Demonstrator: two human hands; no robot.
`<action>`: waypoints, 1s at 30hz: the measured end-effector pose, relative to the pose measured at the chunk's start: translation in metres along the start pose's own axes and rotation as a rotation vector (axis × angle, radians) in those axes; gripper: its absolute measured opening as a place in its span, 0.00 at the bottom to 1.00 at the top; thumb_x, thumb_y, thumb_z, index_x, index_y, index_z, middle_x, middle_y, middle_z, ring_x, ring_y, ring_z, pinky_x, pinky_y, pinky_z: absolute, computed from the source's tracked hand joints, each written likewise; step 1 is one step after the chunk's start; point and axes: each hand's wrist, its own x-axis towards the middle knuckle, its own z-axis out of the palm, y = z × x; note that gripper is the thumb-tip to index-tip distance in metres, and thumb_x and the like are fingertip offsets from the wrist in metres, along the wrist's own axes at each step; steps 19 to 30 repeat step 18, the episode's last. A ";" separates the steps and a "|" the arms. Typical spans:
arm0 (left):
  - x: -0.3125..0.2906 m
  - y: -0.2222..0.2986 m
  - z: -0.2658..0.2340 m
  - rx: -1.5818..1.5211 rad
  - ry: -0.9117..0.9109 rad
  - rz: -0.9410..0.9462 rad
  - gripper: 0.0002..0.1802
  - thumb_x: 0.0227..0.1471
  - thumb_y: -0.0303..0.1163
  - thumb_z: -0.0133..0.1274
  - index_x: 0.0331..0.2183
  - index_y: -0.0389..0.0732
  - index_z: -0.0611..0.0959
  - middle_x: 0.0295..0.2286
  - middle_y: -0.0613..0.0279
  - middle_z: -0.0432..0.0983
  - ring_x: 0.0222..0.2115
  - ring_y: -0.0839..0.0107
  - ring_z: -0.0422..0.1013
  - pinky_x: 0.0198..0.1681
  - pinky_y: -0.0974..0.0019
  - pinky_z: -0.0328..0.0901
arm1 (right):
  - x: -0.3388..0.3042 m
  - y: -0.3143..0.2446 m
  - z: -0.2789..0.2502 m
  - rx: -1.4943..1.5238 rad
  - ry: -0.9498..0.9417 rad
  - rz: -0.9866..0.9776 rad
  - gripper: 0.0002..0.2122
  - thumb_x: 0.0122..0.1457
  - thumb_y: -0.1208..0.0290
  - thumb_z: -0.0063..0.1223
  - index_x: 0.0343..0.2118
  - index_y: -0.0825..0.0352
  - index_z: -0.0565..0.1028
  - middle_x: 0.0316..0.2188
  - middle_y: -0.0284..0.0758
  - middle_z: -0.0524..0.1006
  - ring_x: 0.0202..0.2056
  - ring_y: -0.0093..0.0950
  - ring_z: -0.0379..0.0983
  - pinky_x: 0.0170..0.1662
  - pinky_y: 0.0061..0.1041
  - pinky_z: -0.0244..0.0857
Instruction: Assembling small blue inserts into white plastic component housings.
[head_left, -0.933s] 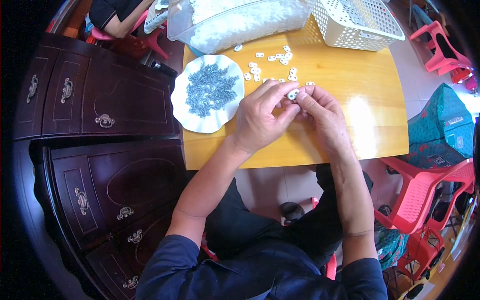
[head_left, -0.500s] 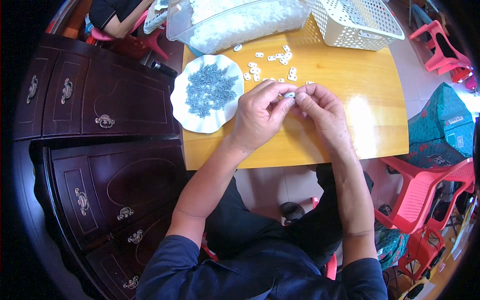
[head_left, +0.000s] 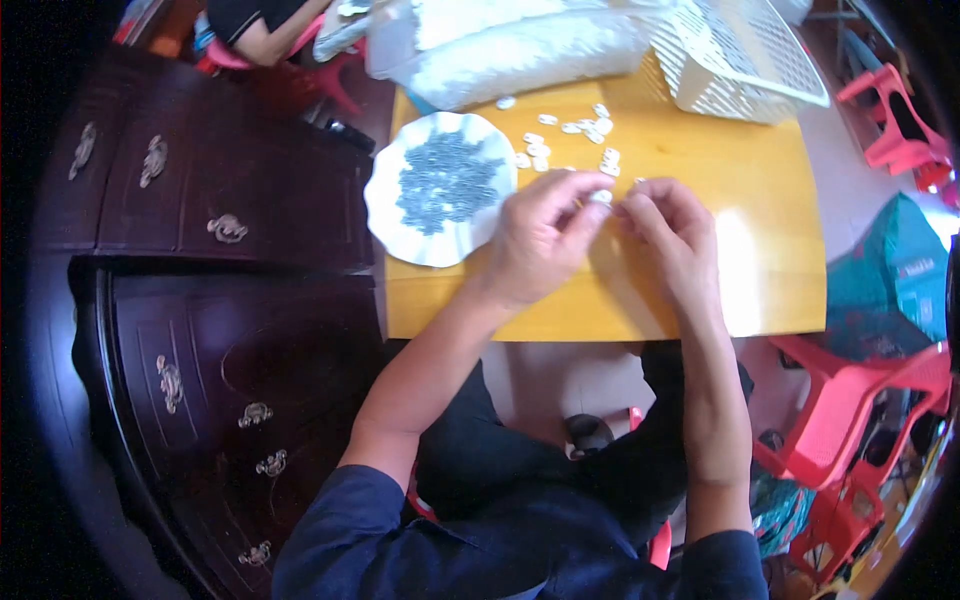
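My left hand point(head_left: 540, 240) is above the yellow wooden table point(head_left: 480, 310), pinching a small white plastic piece point(head_left: 601, 197) between thumb and fingers. Just to its right, my right hand point(head_left: 685, 245) has thumb and fingertips pressed together; whatever they may hold is too small and blurred to make out. A scalloped white plate point(head_left: 378, 205) heaped with small grey metal screws point(head_left: 445, 185) is left of my left hand. Beyond my fingers, several similar loose white pieces point(head_left: 598, 127) lie scattered on the table.
A clear plastic bin point(head_left: 500, 75) full of small white pieces stands at the table's far edge, beside a white perforated basket point(head_left: 690, 85). Dark wooden cabinets point(head_left: 290, 205) flank the left. Red plastic chairs point(head_left: 830, 400) and a teal bag point(head_left: 880, 290) are at right. Another person's arm point(head_left: 275, 40) shows far left.
My hands, together at the white piece before, are now slightly apart; the piece stays in my left hand. The whole view has shifted, so the table appears a little farther right.
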 end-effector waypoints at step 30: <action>-0.010 -0.001 0.009 0.177 -0.009 0.288 0.15 0.49 0.25 0.61 0.41 0.41 0.80 0.28 0.56 0.77 0.29 0.58 0.77 0.30 0.60 0.71 | -0.007 0.002 0.002 -0.712 0.140 -0.348 0.06 0.58 0.79 0.54 0.39 0.68 0.78 0.36 0.38 0.78 0.33 0.32 0.77 0.35 0.27 0.70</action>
